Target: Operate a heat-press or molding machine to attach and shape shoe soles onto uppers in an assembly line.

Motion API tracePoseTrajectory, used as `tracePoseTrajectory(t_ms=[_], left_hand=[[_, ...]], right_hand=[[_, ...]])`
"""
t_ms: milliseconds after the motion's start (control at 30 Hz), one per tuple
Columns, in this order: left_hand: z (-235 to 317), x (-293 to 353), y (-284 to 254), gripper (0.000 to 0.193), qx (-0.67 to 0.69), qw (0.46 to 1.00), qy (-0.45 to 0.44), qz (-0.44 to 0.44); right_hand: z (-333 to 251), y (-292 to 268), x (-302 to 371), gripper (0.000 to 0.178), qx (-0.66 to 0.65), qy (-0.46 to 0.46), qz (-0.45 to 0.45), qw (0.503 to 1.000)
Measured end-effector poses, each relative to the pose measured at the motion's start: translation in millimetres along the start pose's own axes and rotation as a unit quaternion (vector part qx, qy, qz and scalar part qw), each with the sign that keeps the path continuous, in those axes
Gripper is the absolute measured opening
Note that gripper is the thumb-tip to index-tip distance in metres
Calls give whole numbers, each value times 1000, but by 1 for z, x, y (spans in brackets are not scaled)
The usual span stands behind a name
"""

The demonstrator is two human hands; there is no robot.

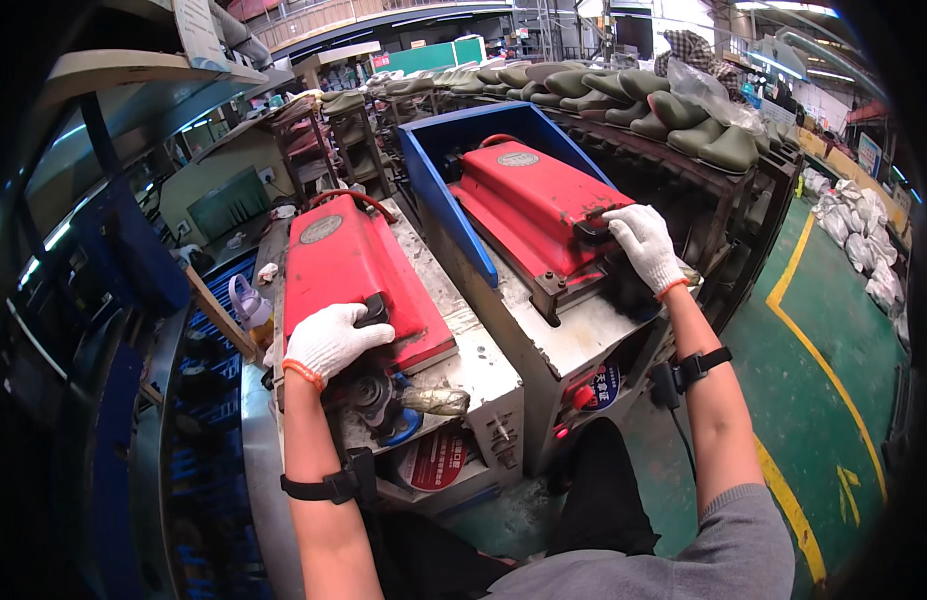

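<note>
In a white knit glove with an orange cuff, my left hand (335,342) is closed about the black handle (371,308) at the near end of a long red machine cover (345,262). My right hand (644,244), gloved alike, has its fingers over the black handle (589,232) of a second red cover (528,180) to the right. Both covers lie on worn white machine bodies. Below the left cover sits a dark round metal part (371,392) beside a wrapped grip (435,401). My fingertips are partly hidden behind the handles.
A blue metal guard (445,205) stands around the right cover. Racks bearing olive-green boots (673,120) run behind and to the right. At left are a lilac jug (249,302) and a metal counter. White sacks (863,235) lie past the yellow floor line (795,270).
</note>
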State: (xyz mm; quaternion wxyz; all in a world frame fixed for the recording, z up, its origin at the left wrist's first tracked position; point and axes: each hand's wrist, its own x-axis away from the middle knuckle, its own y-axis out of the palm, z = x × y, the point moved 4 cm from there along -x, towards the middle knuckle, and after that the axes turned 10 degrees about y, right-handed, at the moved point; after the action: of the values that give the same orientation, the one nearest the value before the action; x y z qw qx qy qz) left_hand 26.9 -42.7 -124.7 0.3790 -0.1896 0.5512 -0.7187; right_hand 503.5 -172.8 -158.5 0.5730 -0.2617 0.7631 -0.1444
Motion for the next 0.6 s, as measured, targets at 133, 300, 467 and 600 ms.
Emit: tracePoseTrajectory(t_ms=[133,300,467,600], left_hand=[[3,1,0,63,-1,1000,-2,-1],[3,1,-1,63,-17,1000,4,11],[4,2,-1,63,-8,1000,-5,2],[5,2,-1,62,-7,1000,-5,5]], right_hand=[[-2,-1,1,18,-4,-2,0,1000],[0,0,1,18,-8,-2,0,1000],[-1,0,0,19,-15,-1,-3,1000],[0,0,0,20,-17,7,-6,1000]])
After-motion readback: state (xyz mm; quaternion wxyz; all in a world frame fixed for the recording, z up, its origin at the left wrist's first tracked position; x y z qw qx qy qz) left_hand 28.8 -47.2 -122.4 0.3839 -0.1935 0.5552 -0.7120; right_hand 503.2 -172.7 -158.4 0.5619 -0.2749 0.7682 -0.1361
